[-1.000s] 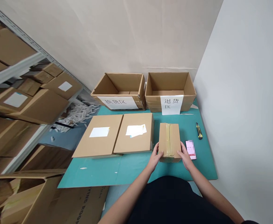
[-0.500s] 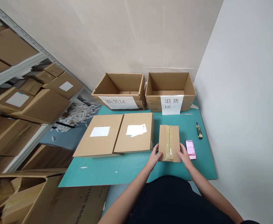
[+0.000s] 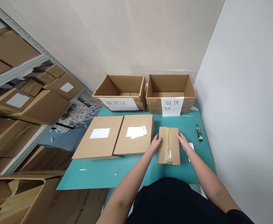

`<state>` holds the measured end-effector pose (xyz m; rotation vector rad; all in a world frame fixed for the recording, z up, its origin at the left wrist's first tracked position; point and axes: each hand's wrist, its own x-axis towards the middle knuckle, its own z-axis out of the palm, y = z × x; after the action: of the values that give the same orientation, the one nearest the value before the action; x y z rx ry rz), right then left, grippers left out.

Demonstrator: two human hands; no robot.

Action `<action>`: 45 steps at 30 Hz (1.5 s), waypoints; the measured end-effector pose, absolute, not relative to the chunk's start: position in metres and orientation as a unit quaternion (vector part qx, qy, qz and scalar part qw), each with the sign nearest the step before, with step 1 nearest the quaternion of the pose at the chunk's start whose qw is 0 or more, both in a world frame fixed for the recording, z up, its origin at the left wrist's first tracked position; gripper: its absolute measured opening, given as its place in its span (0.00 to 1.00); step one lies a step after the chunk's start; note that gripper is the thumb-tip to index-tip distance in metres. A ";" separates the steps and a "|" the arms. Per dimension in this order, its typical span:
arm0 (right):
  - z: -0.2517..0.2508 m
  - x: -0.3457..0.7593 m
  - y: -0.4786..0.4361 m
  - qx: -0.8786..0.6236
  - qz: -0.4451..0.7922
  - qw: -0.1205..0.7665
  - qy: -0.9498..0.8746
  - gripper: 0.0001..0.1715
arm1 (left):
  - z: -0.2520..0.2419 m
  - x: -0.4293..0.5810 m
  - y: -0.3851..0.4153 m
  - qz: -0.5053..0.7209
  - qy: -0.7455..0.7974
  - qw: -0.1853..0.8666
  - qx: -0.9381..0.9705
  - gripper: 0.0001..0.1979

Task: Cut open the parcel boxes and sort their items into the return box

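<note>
A small cardboard box (image 3: 173, 146) with clear yellowish tape down its middle lies on the green tabletop (image 3: 136, 169) in front of me. My left hand (image 3: 156, 142) grips its left side, thumb on the top edge and fingers down the side. On the opposite side my right hand (image 3: 182, 140) holds the upper right edge in the same way. Under my right forearm a phone (image 3: 191, 145) with a pinkish screen is partly hidden. Farther right lies a yellow and black box cutter (image 3: 199, 133).
Two closed cartons, one left (image 3: 98, 146) and one nearer (image 3: 134, 144), bear white labels. Behind stand two open boxes, left (image 3: 127, 82) and right (image 3: 169, 81), with paper signs. Shelves (image 3: 19, 68) of boxes line the left; a wall (image 3: 246, 93) borders the right.
Both hands have slid from the near part of the small box's sides up toward its far part. My right forearm now covers part of the phone. The box has barely moved.
</note>
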<state>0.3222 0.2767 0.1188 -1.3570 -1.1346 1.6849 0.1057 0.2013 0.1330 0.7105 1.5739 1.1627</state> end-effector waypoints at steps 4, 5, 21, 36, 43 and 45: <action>0.133 0.317 0.278 -0.516 0.672 0.324 -0.421 0.29 | 0.141 0.110 0.203 0.459 0.649 0.540 0.277 0.25; 0.138 0.316 0.276 -0.514 0.673 0.327 -0.420 0.30 | 0.145 0.111 0.202 0.460 0.648 0.542 0.273 0.26; 0.199 0.329 0.202 -0.511 0.620 0.429 -0.413 0.35 | 0.208 0.126 0.147 0.508 0.632 0.521 0.266 0.27; 0.206 0.348 0.183 -0.479 0.713 0.333 -0.388 0.36 | 0.213 0.113 0.114 0.474 0.566 0.624 0.257 0.38; 0.209 0.334 0.222 -0.475 0.724 0.300 -0.401 0.38 | 0.211 0.118 0.155 0.481 0.557 0.646 0.204 0.35; 0.210 0.331 0.225 -0.451 0.712 0.336 -0.421 0.41 | 0.208 0.120 0.161 0.504 0.545 0.632 0.225 0.36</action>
<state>0.3311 0.2253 0.2097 -1.1763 -1.0974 1.8553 0.1200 0.1608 0.2079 0.5140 1.2469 1.1524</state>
